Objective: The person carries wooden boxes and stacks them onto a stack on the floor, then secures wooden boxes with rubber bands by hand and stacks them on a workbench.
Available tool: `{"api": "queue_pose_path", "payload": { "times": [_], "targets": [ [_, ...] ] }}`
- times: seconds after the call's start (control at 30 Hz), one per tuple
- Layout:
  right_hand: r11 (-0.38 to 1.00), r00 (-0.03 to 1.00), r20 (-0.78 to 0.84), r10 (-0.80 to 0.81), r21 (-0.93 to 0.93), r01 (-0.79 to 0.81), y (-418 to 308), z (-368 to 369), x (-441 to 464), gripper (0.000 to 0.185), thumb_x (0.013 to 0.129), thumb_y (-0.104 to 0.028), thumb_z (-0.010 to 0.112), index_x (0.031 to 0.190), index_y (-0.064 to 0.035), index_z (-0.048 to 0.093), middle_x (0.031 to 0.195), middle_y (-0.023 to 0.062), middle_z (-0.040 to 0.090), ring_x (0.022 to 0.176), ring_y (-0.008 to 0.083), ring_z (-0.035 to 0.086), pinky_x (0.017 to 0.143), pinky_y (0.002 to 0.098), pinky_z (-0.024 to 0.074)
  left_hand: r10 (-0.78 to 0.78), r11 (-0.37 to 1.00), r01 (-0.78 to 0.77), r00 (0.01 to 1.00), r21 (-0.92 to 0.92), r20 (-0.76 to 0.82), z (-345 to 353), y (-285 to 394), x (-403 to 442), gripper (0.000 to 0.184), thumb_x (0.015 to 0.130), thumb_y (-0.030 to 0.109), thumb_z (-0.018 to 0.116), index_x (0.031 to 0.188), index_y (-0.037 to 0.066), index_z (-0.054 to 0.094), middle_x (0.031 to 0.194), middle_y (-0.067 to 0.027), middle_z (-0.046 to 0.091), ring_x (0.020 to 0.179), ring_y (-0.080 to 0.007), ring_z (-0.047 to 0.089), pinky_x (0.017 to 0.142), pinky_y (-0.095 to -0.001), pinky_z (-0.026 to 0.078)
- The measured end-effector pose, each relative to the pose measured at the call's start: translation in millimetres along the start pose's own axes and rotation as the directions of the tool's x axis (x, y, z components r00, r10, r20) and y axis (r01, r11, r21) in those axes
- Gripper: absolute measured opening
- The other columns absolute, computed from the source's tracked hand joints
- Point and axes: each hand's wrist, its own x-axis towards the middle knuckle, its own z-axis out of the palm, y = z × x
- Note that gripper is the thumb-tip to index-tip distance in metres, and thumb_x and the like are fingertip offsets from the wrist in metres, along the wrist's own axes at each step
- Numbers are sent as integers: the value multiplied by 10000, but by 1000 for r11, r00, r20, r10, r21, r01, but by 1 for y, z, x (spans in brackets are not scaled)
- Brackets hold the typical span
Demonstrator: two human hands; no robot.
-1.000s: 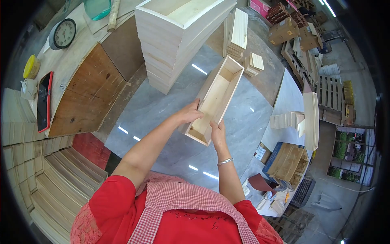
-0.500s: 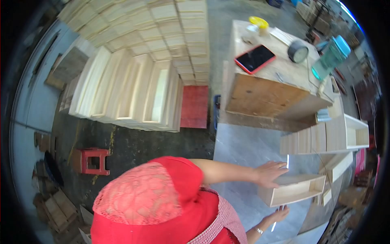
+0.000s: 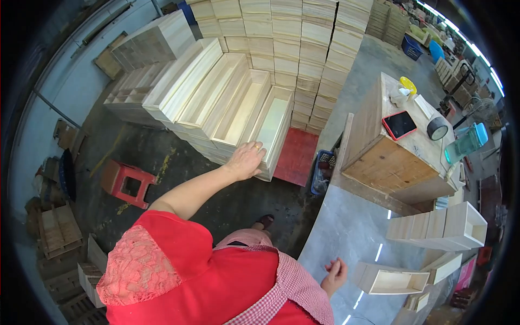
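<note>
Because the left hand (image 3: pixel 245 160) is at the near end of the long wooden box (image 3: pixel 275 120) on the right of the row, that end could slip or tip if only a few fingers had hold of it. The box is open on top and sits close beside the next box (image 3: pixel 238 120), so a sideways pull could rub the two or drag the neighbour along. A finger could get squeezed between them (ouch). If the box fell, it could hit the dark floor (image 3: pixel 292 214) or the shoe (image 3: pixel 265 220).

The right hand (image 3: pixel 334 276) is well apart from all that, over the worktop (image 3: pixel 346 222) and near another long box (image 3: pixel 398 282). A bump from it could push that box.

Its fingers curl in and I see nothing in them, but I cannot tell if they are pressed together. The left grip is hard to read too. The back of the hand hides the palm, so I cannot tell if it pinches the rim or just rests there. The body hides most of the right arm, and dark round edges cut off the view.
</note>
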Motion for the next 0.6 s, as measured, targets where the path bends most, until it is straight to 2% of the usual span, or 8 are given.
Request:
{"api": "queue_pose_path", "payload": {
  "times": [0.03,0.13,0.23,0.27,0.37,0.5,0.53,0.6],
  "targets": [
    [1000,997,73,-28,14,27,-3,13,2,208,970,-128,539,1076,35,613,873,92,626,691,131,592,641,266,512,23,1000,-22,998,-6,59,10,-3,6,632,704,303,801,1192,-1,538,1226,-178,529,1220,-329,461,984,-421,415],
    [1000,981,195,7,-23,-2,-15,49,9,191,955,-89,546,1076,40,616,868,99,650,704,137,619,657,274,524,59,992,-86,966,97,254,52,-8,29,499,754,235,743,1151,10,540,1130,-178,603,1143,-324,542,932,-428,436],
    [997,963,270,-16,-69,36,-30,83,12,189,947,-75,547,1069,49,620,866,113,673,728,150,647,671,281,531,-185,979,199,957,-45,224,85,-21,54,301,806,130,634,1071,24,539,975,-161,669,988,-331,631,869,-441,456],
    [997,960,279,-23,-65,43,-36,94,11,180,936,-65,556,1053,53,627,861,123,681,735,155,658,673,280,532,-152,987,158,980,-38,128,87,-20,48,202,815,58,546,1013,28,528,861,-153,687,854,-339,672,813,-458,474],
    [982,939,340,-58,-149,115,-55,122,10,173,926,-54,563,1044,52,630,843,112,681,730,156,658,663,280,533,-192,976,205,969,-72,155,97,-21,35,251,804,58,554,1050,20,520,857,-158,685,860,-326,677,792,-458,483],
    [965,909,394,-134,-155,209,-68,148,18,155,897,-49,603,1022,30,647,785,91,670,701,118,636,630,253,504,-194,977,207,964,-57,183,112,-32,36,82,794,113,583,845,54,607,845,-155,685,849,-318,678,730,-471,497],
    [960,904,391,-171,-139,242,-79,153,20,152,888,-54,621,1016,23,652,752,87,658,690,101,624,618,248,492,-135,985,144,987,-101,84,108,-33,33,70,795,129,591,804,63,613,848,-149,683,845,-321,673,716,-475,496],
    [906,856,396,-333,-118,407,-113,163,26,219,849,-41,662,1058,22,638,831,121,663,737,169,653,663,277,512,-60,976,48,997,-214,-52,77,-30,37,88,808,158,598,780,77,620,845,-138,673,835,-337,657,701,-481,492]
  ]
}}
